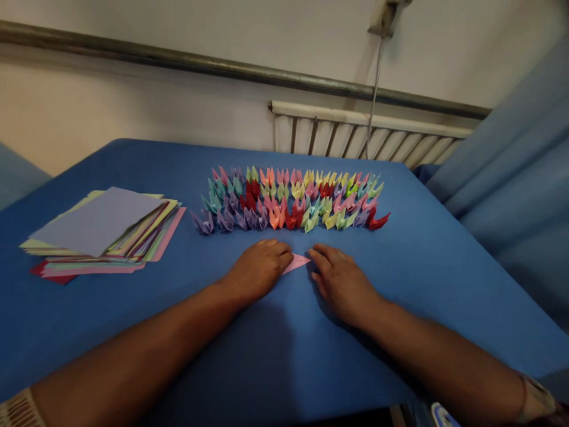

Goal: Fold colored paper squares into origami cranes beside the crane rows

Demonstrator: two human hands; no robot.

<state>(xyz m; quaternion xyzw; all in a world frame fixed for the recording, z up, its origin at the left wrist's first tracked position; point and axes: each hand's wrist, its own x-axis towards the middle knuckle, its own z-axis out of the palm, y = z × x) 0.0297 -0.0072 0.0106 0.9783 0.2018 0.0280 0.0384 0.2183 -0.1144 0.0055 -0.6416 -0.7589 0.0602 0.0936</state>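
A small piece of folded pink paper [297, 263] lies on the blue table in front of me, its pointed end toward the right. My left hand [263, 265] is closed over the paper's left part, fingers curled and pressed together, so that part is hidden. My right hand [340, 279] rests at the pointed tip. Its fingertips are at or just beside the tip, thumb apart from the fingers, and nothing shows in its grasp. Just beyond both hands stand several rows of folded paper cranes [276, 217] in purple, red, pink, orange, yellow, green and teal.
A loose stack of coloured paper sheets [100, 222], a lavender one on top, sits at the left of the blue table [213, 367]. Behind it are a wall pipe [200, 64], a white radiator [351, 115] and a hanging cord [376, 77]. A blue curtain [507, 136] hangs at the right.
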